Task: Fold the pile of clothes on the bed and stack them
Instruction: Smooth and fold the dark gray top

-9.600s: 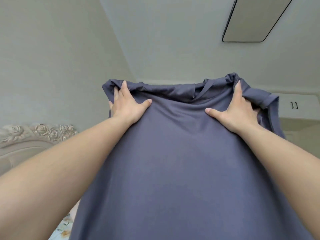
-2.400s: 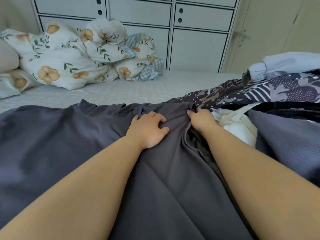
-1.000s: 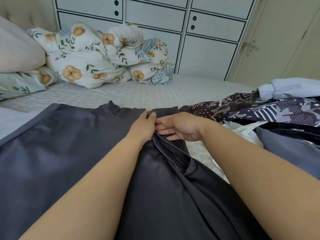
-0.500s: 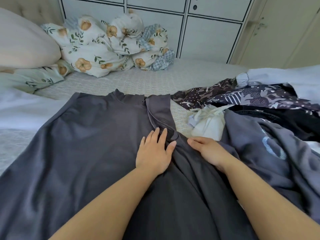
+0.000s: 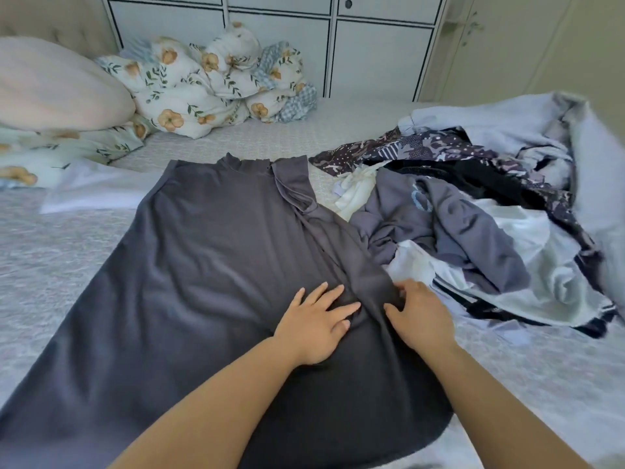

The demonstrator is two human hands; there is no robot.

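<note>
Lying at far left, a plump pink pillow [image 5: 50, 86] and floral quilt [image 5: 209, 79] rest on the textured grey bed [image 5: 50, 258]. Mid-bed spreads a smooth, matte dark grey garment [image 5: 203, 265], its right side folded inward. The left hand [image 5: 313, 321] presses it flat, fingers spread; the right hand [image 5: 419, 316] pinches the folded edge. Rightward sits the rumpled pile of clothes [image 5: 490, 225]; no legible writing.
</note>
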